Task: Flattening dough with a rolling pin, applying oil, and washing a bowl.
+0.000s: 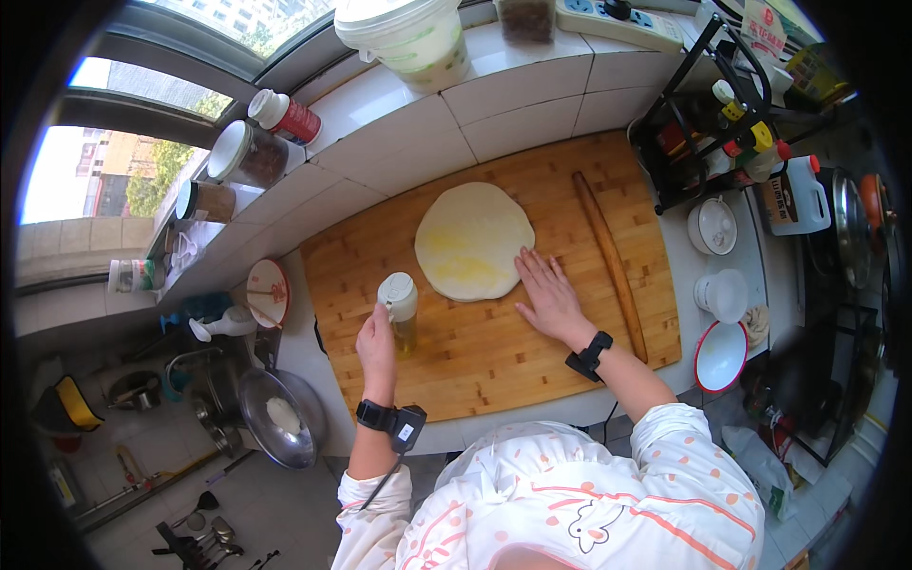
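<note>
A round, flat sheet of dough (pixel 474 239) lies on the wooden board (pixel 456 370), with yellow oil spread in patches over its left and lower parts. My left hand (pixel 376 349) grips the handle of an oil bottle (pixel 405 320) with a white lid; yellowish liquid shows in its lower part. The bottle is upright, just left of the dough's lower edge. My right hand (pixel 552 296) is palm down with fingers spread, its fingertips at the dough's lower right edge. To the right of that hand lies a long wooden rolling pin (pixel 609 263).
A steel bowl (pixel 313 427) holding a pale lump sits left of the board. At the right stand a black rack (pixel 662 157) of bottles, a lidded white bowl (pixel 712 226), a plastic tub (pixel 727 296) and a red-rimmed bowl (pixel 721 356). Jars (pixel 256 155) line the tiled windowsill.
</note>
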Tool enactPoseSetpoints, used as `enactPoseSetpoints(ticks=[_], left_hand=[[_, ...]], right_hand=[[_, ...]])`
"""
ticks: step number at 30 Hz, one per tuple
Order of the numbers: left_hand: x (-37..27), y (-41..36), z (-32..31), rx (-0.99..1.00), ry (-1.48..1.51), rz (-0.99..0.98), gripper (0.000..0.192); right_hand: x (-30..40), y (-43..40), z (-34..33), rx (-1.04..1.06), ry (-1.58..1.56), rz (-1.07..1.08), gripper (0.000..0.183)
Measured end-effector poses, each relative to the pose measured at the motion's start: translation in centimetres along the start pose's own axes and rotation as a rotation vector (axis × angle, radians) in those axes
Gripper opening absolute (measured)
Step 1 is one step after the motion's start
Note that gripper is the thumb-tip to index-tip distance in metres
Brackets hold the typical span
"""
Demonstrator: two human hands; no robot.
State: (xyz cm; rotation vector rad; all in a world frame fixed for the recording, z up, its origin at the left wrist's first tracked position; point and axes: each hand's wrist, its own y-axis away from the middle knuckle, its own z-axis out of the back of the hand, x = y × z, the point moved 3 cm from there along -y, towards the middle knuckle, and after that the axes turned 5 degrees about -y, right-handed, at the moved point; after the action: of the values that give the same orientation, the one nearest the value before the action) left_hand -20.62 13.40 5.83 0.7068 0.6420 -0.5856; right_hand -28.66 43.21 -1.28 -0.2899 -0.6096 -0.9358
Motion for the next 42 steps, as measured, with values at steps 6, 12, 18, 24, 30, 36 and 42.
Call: enactPoseSetpoints(ticks=[6,12,18,24,30,36,42], left_hand=[[-3.2,-0.2,-1.9,0.013,-0.092,0.008,0.052],[-5.6,-2.0,-3.7,0.009,-0.038,-0.041,0.044],[-6.2,-1.9,-4.9,-0.067,-0.254,-0.165,0.055],[-6.0,-0.9,-4.7,-0.006,-0.237,-0.126,0.051],[-6.1,2.8,-4.0,0.056,-0.264,-0.163,0.053],[-2.2,2.7,-2.0,0.154,-0.262,-0.010,0.050],[0.0,2.4,-0.3,0.084,-0.159,-0.029,0.052]], right_hand=[[-0.3,-0.1,0.4,-0.003,-0.020,0.003,0.077],[0.1,-0.4,1.3,-0.094,-0.092,-0.007,0.068],[-0.5,-0.5,1.7,-0.144,-0.134,-0.023,0.060],[-1.3,-0.8,1.7,-0.145,-0.141,-0.025,0.060],[-2.6,-2.8,1.8,-0.166,-0.083,-0.008,0.060],[-2.1,-4.9,0.0,-0.047,0.151,0.058,0.064],[2.3,-2.5,-2.8,0.249,-0.028,0.497,0.069]])
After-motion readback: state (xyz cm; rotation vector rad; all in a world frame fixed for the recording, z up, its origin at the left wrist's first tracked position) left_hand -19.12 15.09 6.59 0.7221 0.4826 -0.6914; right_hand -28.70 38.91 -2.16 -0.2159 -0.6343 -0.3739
